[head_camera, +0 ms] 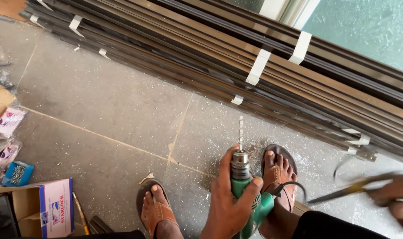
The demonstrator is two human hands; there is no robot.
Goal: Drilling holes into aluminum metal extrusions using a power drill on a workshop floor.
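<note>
Risk: left hand [230, 203] fingers clamped around green electric drill [248, 199], bit near sandalled foot [279, 172]; right hand [398, 199], blurred, gripping yellow-handled scissors [352, 188] — could slip, cut.

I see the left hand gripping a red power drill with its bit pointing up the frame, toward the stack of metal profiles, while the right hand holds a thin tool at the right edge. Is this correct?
Not entirely. The head view shows the left hand gripping a green power drill, not a red one. The rest holds: its bit points toward the stack of metal profiles, and the right hand holds a thin tool, blurred, at the right edge.
</note>
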